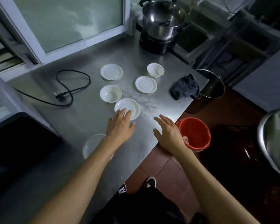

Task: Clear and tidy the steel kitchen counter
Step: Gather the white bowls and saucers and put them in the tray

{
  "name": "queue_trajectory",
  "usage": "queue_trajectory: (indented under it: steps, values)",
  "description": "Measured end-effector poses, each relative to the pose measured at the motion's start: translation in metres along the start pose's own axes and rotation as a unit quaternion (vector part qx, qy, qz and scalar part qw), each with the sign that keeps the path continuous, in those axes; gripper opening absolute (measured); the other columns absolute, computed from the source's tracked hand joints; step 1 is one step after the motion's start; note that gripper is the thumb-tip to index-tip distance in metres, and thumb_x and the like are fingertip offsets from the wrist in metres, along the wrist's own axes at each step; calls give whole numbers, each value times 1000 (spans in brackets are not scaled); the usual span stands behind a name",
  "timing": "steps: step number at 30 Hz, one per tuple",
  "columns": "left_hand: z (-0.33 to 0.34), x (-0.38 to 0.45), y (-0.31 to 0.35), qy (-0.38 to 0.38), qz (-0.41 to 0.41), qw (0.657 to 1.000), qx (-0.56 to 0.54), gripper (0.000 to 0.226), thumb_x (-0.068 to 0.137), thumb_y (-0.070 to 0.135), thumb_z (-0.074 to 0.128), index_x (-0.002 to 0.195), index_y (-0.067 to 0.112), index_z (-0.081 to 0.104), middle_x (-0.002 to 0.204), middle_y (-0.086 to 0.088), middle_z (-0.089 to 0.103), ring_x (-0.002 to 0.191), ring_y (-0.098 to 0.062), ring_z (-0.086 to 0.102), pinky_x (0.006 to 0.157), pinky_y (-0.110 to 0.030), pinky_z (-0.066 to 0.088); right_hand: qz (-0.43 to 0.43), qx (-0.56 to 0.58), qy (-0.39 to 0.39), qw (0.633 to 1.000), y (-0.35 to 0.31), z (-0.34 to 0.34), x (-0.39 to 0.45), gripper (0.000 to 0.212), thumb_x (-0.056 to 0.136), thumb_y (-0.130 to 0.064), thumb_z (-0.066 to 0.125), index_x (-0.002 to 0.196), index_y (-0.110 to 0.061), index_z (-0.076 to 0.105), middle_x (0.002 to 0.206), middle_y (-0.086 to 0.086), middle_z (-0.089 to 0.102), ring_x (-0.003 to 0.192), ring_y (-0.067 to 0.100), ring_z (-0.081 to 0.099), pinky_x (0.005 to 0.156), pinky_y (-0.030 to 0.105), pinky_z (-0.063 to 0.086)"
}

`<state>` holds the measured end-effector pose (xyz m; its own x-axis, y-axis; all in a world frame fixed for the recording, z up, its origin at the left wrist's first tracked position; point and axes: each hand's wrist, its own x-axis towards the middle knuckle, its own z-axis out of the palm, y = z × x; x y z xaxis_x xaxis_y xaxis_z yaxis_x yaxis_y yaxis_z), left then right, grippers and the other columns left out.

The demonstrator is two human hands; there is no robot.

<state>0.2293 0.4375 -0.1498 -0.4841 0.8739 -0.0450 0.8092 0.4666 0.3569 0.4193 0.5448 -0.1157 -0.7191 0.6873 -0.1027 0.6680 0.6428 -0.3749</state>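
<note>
White dishes lie spread on the steel counter (81,120): a near saucer (131,106), a bowl (110,93) behind it, a far left saucer (111,71), a right saucer (146,84) and a far bowl (155,70). My left hand (120,123) reaches forward with straight fingers, its fingertips over the near saucer's front rim. My right hand (167,128) hovers flat and open near the counter's right edge, holding nothing. A clear round lid or dish (92,144) sits partly hidden under my left forearm.
A dark crumpled rag (183,88) lies by the right edge. A black power cord (68,91) curls on the left. A steel pot (162,20) stands on a black cooker at the back. Below the edge are a red bucket (196,135) and a steel pail (212,88).
</note>
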Motion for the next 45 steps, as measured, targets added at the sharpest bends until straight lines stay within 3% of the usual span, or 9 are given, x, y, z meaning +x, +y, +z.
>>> queue_trajectory:
  steps: [6, 14, 19, 22, 29, 34, 39, 45]
  values:
    - [2, 49, -40, 2, -107, 994, -3, 62, 93, 44, 54, 147, 23, 34, 154, -3, 31, 138, -30, 32, 94, -53, 44, -66, -3, -49, 997, -10, 24, 80, 55, 97, -34, 57, 148, -25, 41, 158, 6, 35, 147, 26, 27, 116, 48, 31]
    - [16, 142, -66, -22, -208, 977, 43, 76, 88, 53, 57, 150, 26, 22, 160, -7, 16, 146, -35, 15, 96, -62, 44, -163, 31, -109, 980, 27, 45, 196, 52, 92, -28, 67, 140, -19, 51, 149, 11, 48, 139, 32, 42, 107, 55, 41]
    - [24, 186, -71, -82, -284, 955, 24, 96, 82, 69, 58, 154, 32, 7, 163, -9, 0, 148, -41, 3, 100, -72, 30, -196, 30, -122, 973, 53, 45, 267, 49, 90, -25, 69, 137, -17, 55, 146, 11, 51, 134, 33, 47, 103, 54, 46]
    - [30, 201, -73, -109, -317, 942, 9, 100, 81, 66, 61, 155, 35, 2, 164, -8, -7, 149, -41, -4, 103, -74, 26, -202, 35, -148, 967, 63, 43, 299, 48, 91, -24, 67, 137, -16, 55, 148, 12, 49, 136, 35, 44, 103, 55, 46]
    - [38, 218, -64, -62, -336, 938, 49, 101, 69, 62, 73, 150, 40, 18, 150, -9, 22, 133, -35, 27, 90, -57, 44, -234, 63, -145, 959, 73, 39, 337, 49, 90, -17, 69, 136, -11, 56, 144, 17, 52, 132, 41, 46, 100, 59, 46]
    - [32, 242, -45, -31, -310, 949, 56, 98, 65, 61, 75, 148, 39, 28, 143, -10, 29, 124, -35, 35, 90, -54, 47, -243, 83, -129, 958, 79, 33, 356, 47, 91, -18, 65, 137, -12, 55, 145, 15, 51, 134, 38, 45, 107, 55, 41]
    - [27, 272, -21, -18, -273, 961, 44, 98, 63, 67, 74, 146, 39, 31, 143, -9, 30, 119, -37, 39, 90, -52, 46, -264, 76, -66, 959, 97, 16, 388, 44, 89, -18, 62, 132, -11, 59, 138, 14, 57, 128, 36, 51, 103, 53, 43]
    - [27, 295, -6, -17, -247, 968, 41, 98, 62, 68, 73, 146, 40, 32, 141, -7, 30, 121, -38, 41, 88, -53, 48, -195, 1, -69, 978, 122, 9, 422, 55, 88, -26, 70, 139, -17, 53, 155, 11, 38, 144, 36, 29, 108, 59, 31]
